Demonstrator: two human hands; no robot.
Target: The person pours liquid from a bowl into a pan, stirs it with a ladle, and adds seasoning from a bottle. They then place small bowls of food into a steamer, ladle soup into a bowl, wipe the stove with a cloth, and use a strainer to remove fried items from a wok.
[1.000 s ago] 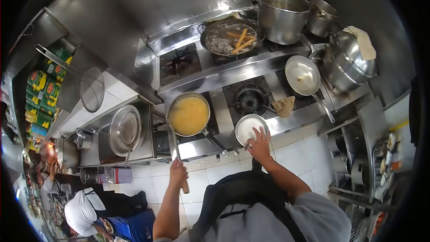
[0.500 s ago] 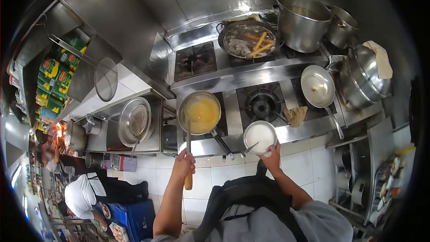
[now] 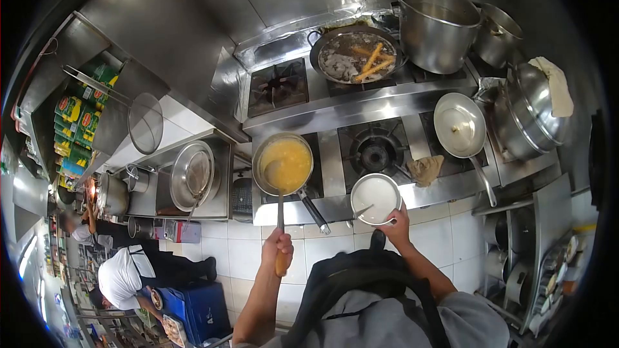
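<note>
While ladle (image 3: pixel 280 207) in left hand (image 3: pixel 277 247), bowl (image 3: pixel 353 205) in right hand (image 3: pixel 397 224).

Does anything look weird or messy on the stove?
Maybe one thing: a crumpled brown cloth lies on the stove beside a burner. That looks odd because cloth might catch fire there. I can't see any clear spills.

left hand (image 3: pixel 277 249) grips ladle (image 3: pixel 280 211) in pan (image 3: pixel 267 188) | right hand (image 3: pixel 396 226) holds bowl (image 3: pixel 353 193)

A crumpled brown cloth (image 3: pixel 425 171) lies near a steel pan (image 3: pixel 459 116).
</note>
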